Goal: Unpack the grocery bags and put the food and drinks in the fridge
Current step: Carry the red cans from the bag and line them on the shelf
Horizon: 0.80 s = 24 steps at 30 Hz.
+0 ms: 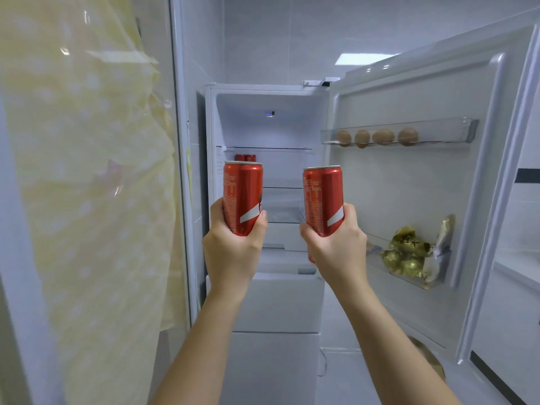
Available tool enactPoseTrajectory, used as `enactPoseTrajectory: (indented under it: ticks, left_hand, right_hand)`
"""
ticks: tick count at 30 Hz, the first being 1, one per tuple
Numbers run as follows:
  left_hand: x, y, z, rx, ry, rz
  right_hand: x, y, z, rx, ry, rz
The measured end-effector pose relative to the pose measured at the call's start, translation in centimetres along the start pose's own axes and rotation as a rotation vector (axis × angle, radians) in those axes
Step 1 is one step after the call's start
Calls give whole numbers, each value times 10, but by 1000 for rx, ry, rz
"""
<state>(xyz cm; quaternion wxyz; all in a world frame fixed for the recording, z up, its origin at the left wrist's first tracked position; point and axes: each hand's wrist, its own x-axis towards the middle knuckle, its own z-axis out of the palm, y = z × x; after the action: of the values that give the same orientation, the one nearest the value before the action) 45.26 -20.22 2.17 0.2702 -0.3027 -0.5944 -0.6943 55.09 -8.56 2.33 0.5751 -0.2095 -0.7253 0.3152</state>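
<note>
White tiled walls frame the open white fridge (292, 92). We grasp a tall red aluminium can in each hand, left hand (233, 247) holding its can (242, 197) and right hand (336, 247) its own (323, 200), before the shelves. Crowding the two red cans (245, 157) already shelved could topple them.

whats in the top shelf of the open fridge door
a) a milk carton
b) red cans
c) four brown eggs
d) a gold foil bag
c: four brown eggs sit in a row in the upper door shelf, while the gold foil bag is in the lower one.
</note>
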Motion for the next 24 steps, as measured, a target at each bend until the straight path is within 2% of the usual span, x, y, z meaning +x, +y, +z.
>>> enactPoseTrajectory:
  ticks: [16, 24]
  left_hand:
    - [142, -168, 79, -44, -75, -46]
    - [177, -227, 107, -13, -97, -80]
  right_hand:
    - [114, 78, 176, -10, 21, 50]
    - [150, 120, 239, 27, -3, 120]
